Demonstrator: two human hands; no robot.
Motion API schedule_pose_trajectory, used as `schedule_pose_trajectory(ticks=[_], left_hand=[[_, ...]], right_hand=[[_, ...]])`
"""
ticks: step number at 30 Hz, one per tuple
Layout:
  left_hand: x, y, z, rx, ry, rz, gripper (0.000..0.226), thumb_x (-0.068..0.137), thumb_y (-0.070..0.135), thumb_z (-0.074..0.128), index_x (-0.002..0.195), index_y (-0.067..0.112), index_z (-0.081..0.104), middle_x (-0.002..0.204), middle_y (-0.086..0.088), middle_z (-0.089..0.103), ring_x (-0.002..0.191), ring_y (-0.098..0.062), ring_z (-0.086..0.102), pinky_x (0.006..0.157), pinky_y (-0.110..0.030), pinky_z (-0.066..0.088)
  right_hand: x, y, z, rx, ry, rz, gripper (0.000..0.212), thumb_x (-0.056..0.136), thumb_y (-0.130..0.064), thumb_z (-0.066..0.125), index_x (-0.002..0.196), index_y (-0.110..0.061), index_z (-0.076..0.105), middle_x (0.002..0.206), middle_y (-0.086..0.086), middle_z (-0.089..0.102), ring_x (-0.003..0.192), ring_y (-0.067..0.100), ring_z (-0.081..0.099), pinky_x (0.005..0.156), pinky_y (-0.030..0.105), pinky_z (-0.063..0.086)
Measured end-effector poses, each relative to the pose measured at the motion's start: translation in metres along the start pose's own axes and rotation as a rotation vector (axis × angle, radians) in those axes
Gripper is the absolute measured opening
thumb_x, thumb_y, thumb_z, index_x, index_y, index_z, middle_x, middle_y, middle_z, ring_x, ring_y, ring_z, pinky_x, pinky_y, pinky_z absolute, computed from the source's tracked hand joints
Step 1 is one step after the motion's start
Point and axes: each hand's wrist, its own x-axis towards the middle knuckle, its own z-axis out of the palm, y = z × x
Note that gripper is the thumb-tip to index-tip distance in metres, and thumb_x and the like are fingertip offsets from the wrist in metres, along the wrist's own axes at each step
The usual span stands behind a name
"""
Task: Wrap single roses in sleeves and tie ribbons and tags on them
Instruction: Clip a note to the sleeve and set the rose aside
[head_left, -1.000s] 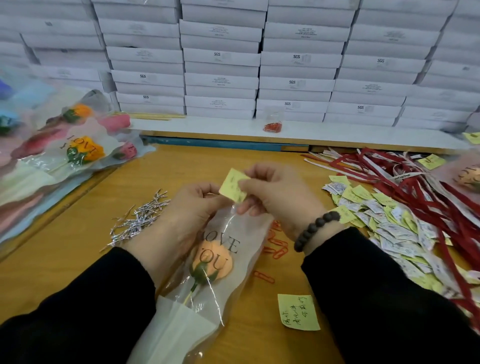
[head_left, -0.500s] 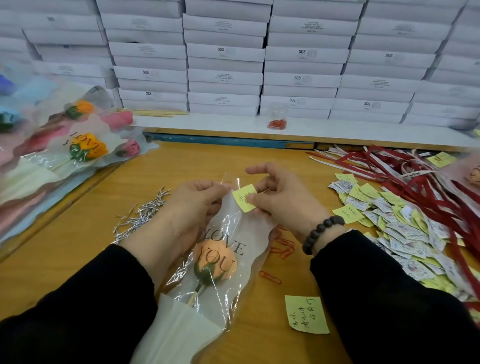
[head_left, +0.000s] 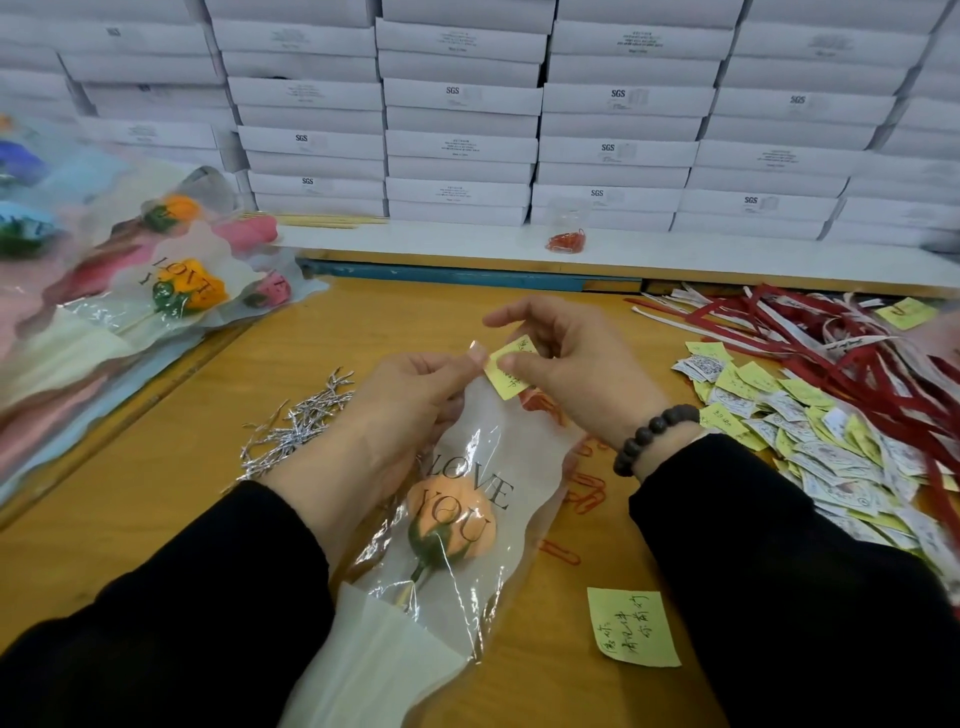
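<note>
An orange rose lies inside a clear sleeve printed "LOVE YOU", held above the wooden table. My left hand grips the sleeve's top edge between thumb and fingers. My right hand pinches a small yellow tag against that same top edge. Red and white ribbons lie piled at the right. Loose yellow and white tags are heaped beside them. Silver twist ties lie left of my left hand.
Finished sleeved roses are stacked at the left. White boxes fill the back wall above a shelf with a bag of red clips. Red paper clips and a yellow handwritten note lie on the table under my right arm.
My right hand has brought the yellow tag down from above the sleeve to its top edge, where my left hand's fingers now meet it.
</note>
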Motion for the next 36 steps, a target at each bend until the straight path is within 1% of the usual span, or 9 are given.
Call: schedule_pose_trajectory(ticks=[3, 8, 13, 17, 19, 21, 24, 29, 36], left_hand=[[-0.002, 0.0, 0.001, 0.063, 0.01, 0.037, 0.024, 0.066, 0.034, 0.07, 0.066, 0.011, 0.068, 0.05, -0.002, 0.035, 0.051, -0.015, 0.023, 0.049, -0.026, 0.018], [-0.002, -0.001, 0.004, 0.053, 0.048, 0.034, 0.012, 0.083, 0.007, 0.064, 0.073, 0.0, 0.063, 0.077, -0.02, 0.049, 0.066, -0.028, 0.037, 0.062, -0.034, 0.03], [0.0, -0.003, 0.002, 0.065, 0.069, 0.055, 0.029, 0.083, 0.001, 0.062, 0.057, 0.012, 0.064, 0.05, -0.003, 0.047, 0.044, -0.008, 0.034, 0.041, -0.013, 0.03], [-0.001, -0.001, 0.004, 0.067, 0.047, 0.049, 0.008, 0.082, -0.001, 0.063, 0.087, 0.001, 0.069, 0.09, -0.038, 0.057, 0.071, -0.027, 0.045, 0.069, -0.034, 0.039], [-0.001, -0.003, 0.005, 0.056, 0.009, 0.033, 0.013, 0.081, 0.0, 0.064, 0.093, -0.002, 0.069, 0.099, -0.039, 0.058, 0.077, -0.03, 0.049, 0.077, -0.039, 0.041], [0.0, -0.005, 0.005, 0.058, -0.014, 0.05, 0.012, 0.083, 0.005, 0.063, 0.091, -0.001, 0.069, 0.071, -0.023, 0.064, 0.06, -0.021, 0.052, 0.062, -0.026, 0.047], [-0.001, -0.004, 0.006, 0.042, 0.008, 0.068, 0.012, 0.088, 0.008, 0.058, 0.083, 0.003, 0.068, 0.042, 0.007, 0.05, 0.036, -0.002, 0.04, 0.039, -0.011, 0.033], [-0.002, -0.003, 0.005, 0.029, 0.03, 0.055, 0.016, 0.086, 0.007, 0.06, 0.073, 0.007, 0.069, 0.041, 0.005, 0.052, 0.035, -0.003, 0.043, 0.037, -0.013, 0.035], [-0.002, -0.003, 0.006, 0.071, 0.092, 0.069, 0.019, 0.084, 0.018, 0.065, 0.07, 0.006, 0.067, 0.045, -0.001, 0.046, 0.04, -0.01, 0.035, 0.04, -0.015, 0.03]], right_hand=[[0.001, 0.003, 0.002, 0.015, -0.009, -0.016, 0.033, 0.08, -0.005, 0.069, 0.108, -0.02, 0.058, 0.076, 0.009, 0.053, 0.055, 0.006, 0.044, 0.049, 0.02, 0.047], [0.002, 0.009, 0.002, 0.072, 0.094, 0.076, 0.028, 0.077, -0.012, 0.072, 0.093, -0.025, 0.052, 0.09, 0.002, 0.055, 0.074, 0.014, 0.057, 0.065, 0.032, 0.057], [-0.002, 0.014, -0.006, 0.154, 0.049, 0.19, 0.008, 0.082, -0.013, 0.068, 0.082, -0.011, 0.06, 0.078, 0.001, 0.064, 0.056, -0.003, 0.06, 0.052, 0.013, 0.049], [-0.002, 0.014, -0.005, 0.087, 0.089, 0.157, 0.011, 0.085, -0.012, 0.065, 0.075, -0.018, 0.065, 0.072, -0.003, 0.064, 0.052, -0.006, 0.056, 0.05, 0.011, 0.047], [0.0, 0.014, -0.002, 0.045, 0.117, 0.142, 0.016, 0.084, -0.013, 0.066, 0.071, -0.023, 0.066, 0.072, -0.004, 0.064, 0.056, -0.002, 0.055, 0.052, 0.011, 0.046], [0.0, 0.014, 0.001, 0.027, 0.12, 0.132, 0.014, 0.083, -0.012, 0.067, 0.073, -0.021, 0.067, 0.07, -0.004, 0.063, 0.059, -0.001, 0.054, 0.055, 0.011, 0.045], [0.001, 0.014, 0.003, 0.0, 0.113, 0.136, 0.01, 0.083, -0.013, 0.068, 0.076, -0.02, 0.068, 0.069, -0.006, 0.063, 0.056, -0.004, 0.054, 0.052, 0.008, 0.046], [0.0, 0.017, 0.001, -0.043, 0.075, 0.187, 0.009, 0.085, -0.021, 0.065, 0.079, -0.014, 0.066, 0.078, 0.001, 0.066, 0.064, 0.004, 0.058, 0.055, 0.01, 0.049], [-0.003, 0.012, 0.001, -0.009, -0.02, 0.16, 0.013, 0.09, -0.013, 0.058, 0.077, -0.013, 0.058, 0.066, -0.003, 0.057, 0.045, -0.005, 0.051, 0.046, 0.008, 0.042]])
